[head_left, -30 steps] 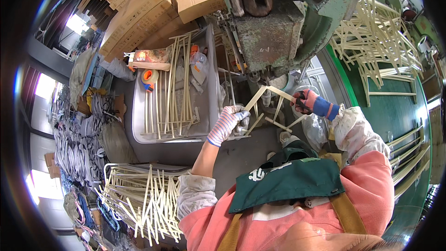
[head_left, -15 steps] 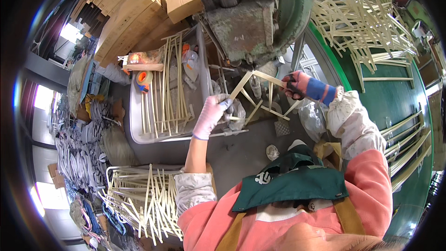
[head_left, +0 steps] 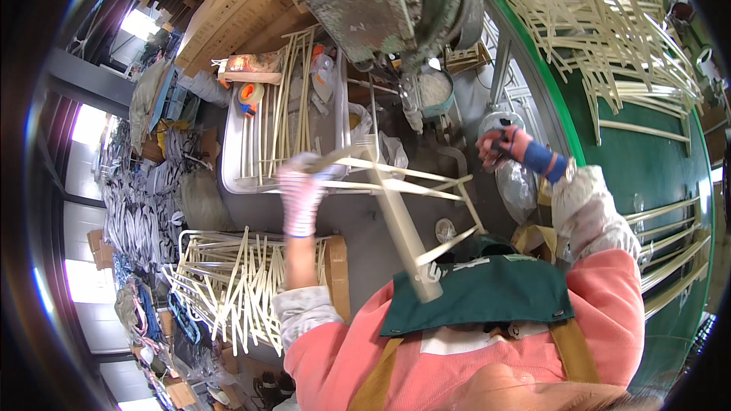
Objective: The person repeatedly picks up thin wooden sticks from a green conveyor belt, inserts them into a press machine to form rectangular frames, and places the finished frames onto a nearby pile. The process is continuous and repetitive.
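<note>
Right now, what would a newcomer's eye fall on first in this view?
Probably the blurred pale frame at centre, one end in the grip of the striped-gloved left hand. Next come the worn green machine at top centre and the tangled heap of pale bars on the green table at upper right.

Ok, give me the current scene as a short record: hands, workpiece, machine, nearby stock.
Left hand: gloved, blurred, gripping the cream frame
Right hand: gloved, fingers curled, apart from the frame; nothing visibly held
Workpiece: cream frame, overlapping the green apron in view
Machine: worn green machine, beyond the frame
Stock: cream pieces on green table, strips in pale tub
</note>
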Motion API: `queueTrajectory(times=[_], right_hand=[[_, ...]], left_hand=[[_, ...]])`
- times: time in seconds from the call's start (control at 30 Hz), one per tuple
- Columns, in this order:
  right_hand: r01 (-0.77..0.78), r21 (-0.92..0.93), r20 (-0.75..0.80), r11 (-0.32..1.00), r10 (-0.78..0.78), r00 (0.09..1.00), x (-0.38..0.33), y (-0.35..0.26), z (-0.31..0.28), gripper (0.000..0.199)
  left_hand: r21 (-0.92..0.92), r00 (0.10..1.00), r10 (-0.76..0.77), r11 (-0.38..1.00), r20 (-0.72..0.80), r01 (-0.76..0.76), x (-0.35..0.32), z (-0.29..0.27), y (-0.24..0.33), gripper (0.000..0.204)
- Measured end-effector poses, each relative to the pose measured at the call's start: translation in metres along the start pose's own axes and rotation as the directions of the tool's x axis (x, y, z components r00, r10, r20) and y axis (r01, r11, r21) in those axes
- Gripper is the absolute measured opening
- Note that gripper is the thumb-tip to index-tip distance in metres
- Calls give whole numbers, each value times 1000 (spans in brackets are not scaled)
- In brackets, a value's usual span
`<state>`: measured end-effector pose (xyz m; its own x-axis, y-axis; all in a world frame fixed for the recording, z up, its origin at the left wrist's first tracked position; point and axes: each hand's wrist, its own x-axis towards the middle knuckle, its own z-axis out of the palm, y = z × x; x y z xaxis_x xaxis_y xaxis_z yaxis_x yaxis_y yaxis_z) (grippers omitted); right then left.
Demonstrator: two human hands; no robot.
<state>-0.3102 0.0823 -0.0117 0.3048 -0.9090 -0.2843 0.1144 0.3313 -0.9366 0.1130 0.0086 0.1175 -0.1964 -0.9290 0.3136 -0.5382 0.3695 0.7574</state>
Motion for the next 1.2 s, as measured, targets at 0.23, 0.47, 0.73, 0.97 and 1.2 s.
queueTrajectory(times=[0.23,0.47,0.73,0.97,1.2], right_hand=[[-255,-83,-297,963,221,929,37,159,-132,35],[379,364,-155,851,-346,925,125,197,-75,49],[335,229,-44,914,-334,942,19,1,-1,22],[277,-406,106,871,-256,961,-5,-66,92,16],[10,-768,-173,640,-223,959,12,-67,65,11]], left_hand=[[-455,942,90,858,-323,-238,-55,-193,-37,15],[-274,702,-211,962,-681,23,-166,-221,-101,31],[49,318,-947,316,-39,947,-303,-130,-211,20],[-223,911,-410,885,46,409,-205,-1,-75,47],[-329,526,119,887,842,326,-96,109,38,43]])
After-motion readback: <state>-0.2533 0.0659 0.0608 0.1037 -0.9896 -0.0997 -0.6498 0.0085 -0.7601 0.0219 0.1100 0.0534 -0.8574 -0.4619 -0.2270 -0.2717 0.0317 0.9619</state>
